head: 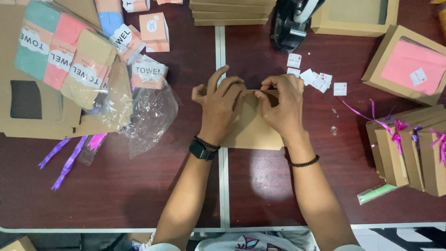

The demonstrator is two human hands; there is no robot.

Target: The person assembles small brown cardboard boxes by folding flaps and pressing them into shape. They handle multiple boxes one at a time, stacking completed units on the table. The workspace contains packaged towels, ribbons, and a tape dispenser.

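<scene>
**Both hands down on a flat kraft box, dead centre of the bench**

So the flat brown cardboard box (253,130) lies right under both hands, its long side running left-right across the pale seam in the dark red bench (116,186). The near edge sticks out just below the wrists, towards the body; the far edge is tucked under the fingertips.

Left hand (219,104) sits on the left half, fingers together and curled down onto the card, thumb poking out to the side, pressing rather than gripping as far as I can tell. Right hand (280,104) covers the right half, fingertips bent and seemingly pinching the card's top edge near the middle, almost touching the left hand's fingers. Neither hand is nearer; the box is shared evenly.

Room around it:
- just beyond the right hand, a scatter of small white stickers (316,80), near but not touching
- further out past both hands, a black tape dispenser (290,25)
- left of the left hand, crinkled clear plastic wrap (151,116) and a pile of wrapped towels (65,60), close-ish
- well right of the right hand, finished boxes with purple ribbons (409,148) and a window box with something pink inside (406,62)

The strip of bench towards the body is bare of things.
</scene>
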